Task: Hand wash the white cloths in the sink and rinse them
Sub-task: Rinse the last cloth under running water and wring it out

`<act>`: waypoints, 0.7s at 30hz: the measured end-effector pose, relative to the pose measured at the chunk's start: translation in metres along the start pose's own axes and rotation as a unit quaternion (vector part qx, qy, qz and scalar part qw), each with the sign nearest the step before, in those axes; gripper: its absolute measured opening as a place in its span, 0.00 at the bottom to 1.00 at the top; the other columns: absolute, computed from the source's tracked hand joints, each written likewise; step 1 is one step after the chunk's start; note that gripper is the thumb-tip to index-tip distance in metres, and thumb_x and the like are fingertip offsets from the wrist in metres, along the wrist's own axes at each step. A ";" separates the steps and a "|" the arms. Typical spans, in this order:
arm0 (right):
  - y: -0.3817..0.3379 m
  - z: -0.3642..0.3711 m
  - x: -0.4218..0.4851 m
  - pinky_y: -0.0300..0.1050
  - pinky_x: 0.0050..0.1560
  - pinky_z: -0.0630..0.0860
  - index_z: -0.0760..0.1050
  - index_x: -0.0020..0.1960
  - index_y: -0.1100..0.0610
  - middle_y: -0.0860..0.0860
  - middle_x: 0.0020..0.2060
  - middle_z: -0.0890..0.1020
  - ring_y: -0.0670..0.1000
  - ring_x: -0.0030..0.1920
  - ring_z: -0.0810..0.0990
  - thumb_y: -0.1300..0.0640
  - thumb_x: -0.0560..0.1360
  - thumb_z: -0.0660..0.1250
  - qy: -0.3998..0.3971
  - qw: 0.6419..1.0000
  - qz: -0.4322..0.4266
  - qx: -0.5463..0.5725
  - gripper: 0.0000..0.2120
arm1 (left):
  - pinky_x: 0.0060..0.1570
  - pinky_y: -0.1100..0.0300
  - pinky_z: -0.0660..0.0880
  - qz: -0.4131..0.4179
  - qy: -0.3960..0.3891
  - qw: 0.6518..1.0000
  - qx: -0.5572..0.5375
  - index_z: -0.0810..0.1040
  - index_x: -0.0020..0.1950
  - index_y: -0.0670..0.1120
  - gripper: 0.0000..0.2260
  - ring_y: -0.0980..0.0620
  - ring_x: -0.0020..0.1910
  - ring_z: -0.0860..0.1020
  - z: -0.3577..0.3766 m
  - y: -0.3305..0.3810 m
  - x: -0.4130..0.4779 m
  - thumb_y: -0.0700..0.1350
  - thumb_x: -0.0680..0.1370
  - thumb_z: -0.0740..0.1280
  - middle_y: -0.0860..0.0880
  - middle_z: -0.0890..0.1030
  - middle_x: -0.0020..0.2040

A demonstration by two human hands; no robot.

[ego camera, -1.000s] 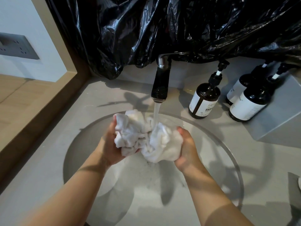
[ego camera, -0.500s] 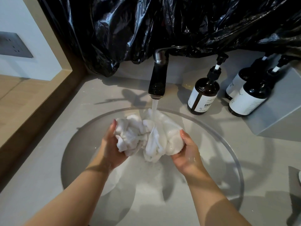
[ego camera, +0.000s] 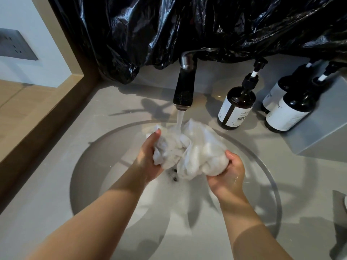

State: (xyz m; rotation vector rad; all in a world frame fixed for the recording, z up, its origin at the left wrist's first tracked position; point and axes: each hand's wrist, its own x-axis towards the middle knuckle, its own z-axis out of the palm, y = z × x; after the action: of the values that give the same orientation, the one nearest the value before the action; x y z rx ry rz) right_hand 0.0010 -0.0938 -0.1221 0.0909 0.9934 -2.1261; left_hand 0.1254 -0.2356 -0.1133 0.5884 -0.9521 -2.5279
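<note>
Under the faucet [ego camera: 185, 87], the cloth [ego camera: 197, 151] fills the gap. Left of the faucet, open counter [ego camera: 120, 102] runs to a wooden ledge [ego camera: 56, 113]; right, 3 bottles [ego camera: 236, 107] and a box [ego camera: 323, 132] crowd in.

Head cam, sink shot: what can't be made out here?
Head view only:
- Count of white cloths: unclear, bunched in one wad gripped by left hand and right hand.
- The drain: mostly hidden under the wad.
- Base of the faucet: covered by black plastic sheet.
- Label text on the pump bottle: too small.
- A pale object at the right edge: cut off by the frame.
</note>
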 end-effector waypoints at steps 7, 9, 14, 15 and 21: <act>-0.007 -0.008 0.006 0.43 0.45 0.72 0.77 0.43 0.56 0.51 0.35 0.80 0.52 0.40 0.80 0.54 0.74 0.54 0.077 0.996 -0.027 0.030 0.13 | 0.58 0.47 0.75 -0.037 0.060 0.986 0.154 0.74 0.64 0.41 0.24 0.41 0.57 0.79 0.045 0.004 0.021 0.57 0.77 0.63 0.40 0.80 0.59; -0.004 -0.009 0.006 0.44 0.45 0.73 0.79 0.43 0.56 0.51 0.36 0.81 0.52 0.41 0.81 0.54 0.74 0.53 0.083 0.996 -0.023 0.023 0.16 | 0.57 0.49 0.76 -0.054 0.059 0.982 0.169 0.76 0.63 0.44 0.21 0.45 0.56 0.80 0.045 0.006 0.022 0.56 0.77 0.63 0.42 0.81 0.57; 0.002 -0.004 0.004 0.43 0.45 0.74 0.83 0.38 0.55 0.52 0.38 0.83 0.51 0.41 0.82 0.55 0.76 0.53 0.055 0.998 0.027 0.015 0.20 | 0.42 0.53 0.74 -0.025 0.087 0.986 0.137 0.76 0.57 0.40 0.21 0.46 0.41 0.79 0.025 0.014 0.010 0.56 0.74 0.65 0.38 0.78 0.47; 0.006 -0.004 0.004 0.43 0.46 0.74 0.81 0.40 0.57 0.52 0.39 0.82 0.51 0.41 0.82 0.55 0.76 0.55 0.048 0.998 0.041 0.004 0.17 | 0.35 0.55 0.70 -0.015 0.083 0.988 0.130 0.75 0.55 0.38 0.21 0.46 0.34 0.74 0.019 0.016 0.006 0.56 0.74 0.66 0.35 0.74 0.43; 0.037 0.020 0.005 0.44 0.49 0.76 0.74 0.50 0.65 0.58 0.41 0.80 0.51 0.45 0.80 0.59 0.77 0.59 -0.065 0.992 0.025 -0.104 0.10 | 0.35 0.58 0.77 0.026 0.112 0.991 0.073 0.77 0.53 0.42 0.18 0.47 0.37 0.81 -0.019 0.027 -0.025 0.56 0.76 0.61 0.43 0.81 0.43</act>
State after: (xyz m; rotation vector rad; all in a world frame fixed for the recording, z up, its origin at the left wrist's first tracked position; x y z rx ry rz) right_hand 0.0271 -0.1254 -0.1328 -0.1230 1.1160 -1.9443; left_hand 0.1611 -0.2529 -0.1022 0.8607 -1.0594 -2.3003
